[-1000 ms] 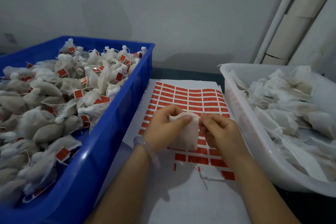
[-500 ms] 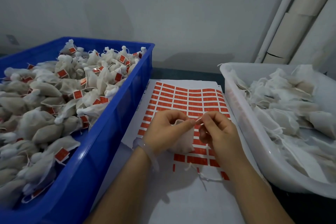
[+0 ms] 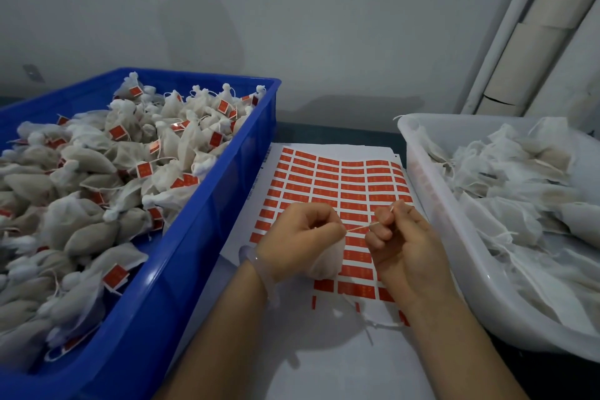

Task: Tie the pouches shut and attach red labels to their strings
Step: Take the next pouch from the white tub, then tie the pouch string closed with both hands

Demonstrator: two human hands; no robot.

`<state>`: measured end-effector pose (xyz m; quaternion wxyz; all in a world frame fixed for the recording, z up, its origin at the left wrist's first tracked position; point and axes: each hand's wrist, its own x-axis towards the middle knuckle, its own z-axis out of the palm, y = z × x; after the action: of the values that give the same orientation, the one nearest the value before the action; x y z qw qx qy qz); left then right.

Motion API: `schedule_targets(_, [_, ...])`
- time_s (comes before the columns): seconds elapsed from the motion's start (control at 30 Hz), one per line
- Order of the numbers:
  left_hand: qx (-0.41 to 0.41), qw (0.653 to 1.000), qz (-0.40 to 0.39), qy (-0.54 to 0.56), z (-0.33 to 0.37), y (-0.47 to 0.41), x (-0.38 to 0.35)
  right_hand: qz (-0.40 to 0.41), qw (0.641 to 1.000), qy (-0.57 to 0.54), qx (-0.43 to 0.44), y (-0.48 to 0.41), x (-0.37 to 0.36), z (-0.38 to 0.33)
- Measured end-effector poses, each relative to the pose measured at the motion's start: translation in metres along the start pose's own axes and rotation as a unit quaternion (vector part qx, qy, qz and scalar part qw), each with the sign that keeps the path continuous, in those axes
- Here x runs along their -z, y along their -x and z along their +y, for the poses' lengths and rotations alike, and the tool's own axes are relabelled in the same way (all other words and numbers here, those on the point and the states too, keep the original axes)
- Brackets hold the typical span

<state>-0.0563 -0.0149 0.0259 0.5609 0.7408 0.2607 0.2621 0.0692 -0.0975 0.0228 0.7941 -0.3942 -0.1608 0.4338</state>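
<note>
Fingers: your right fingers (image 3: 383,221) pinch the string (image 3: 357,228); left hand (image 3: 300,237) grips the pouch (image 3: 328,261), centre frame
Change: you've pulled the string out taut
Meaning: mouth likely cinched; knot, red label (image 3: 352,196) pending

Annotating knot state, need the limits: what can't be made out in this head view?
Head view only:
- Neck of the white mesh pouch: hidden inside the left hand and its curled fingers; knot state unreadable.
- End of the thin white string: buried in the right hand pinch.
- Print on the red rectangular labels: too small, blurred.
- Blue plastic crate: cut off by left and bottom edges.
- White plastic tub: cut off by right edge.
</note>
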Motion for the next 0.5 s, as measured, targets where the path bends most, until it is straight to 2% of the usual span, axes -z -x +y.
schedule_targets(0.23, [0.013,0.998,-0.045,-0.035,0.0005,-0.0011,-0.0108,0.019,1.000,0.009,-0.024,0.0004,0.0025,0.0019])
schedule_targets(0.4, [0.007,0.998,-0.047,-0.041,0.0013,0.0009,-0.0105,0.025,1.000,0.006,-0.011,-0.0008,0.0016,0.0018])
schedule_targets(0.5, [-0.005,0.999,-0.042,-0.024,0.0032,0.0014,-0.0095,0.032,0.999,0.041,0.000,-0.0022,0.0030,0.0018])
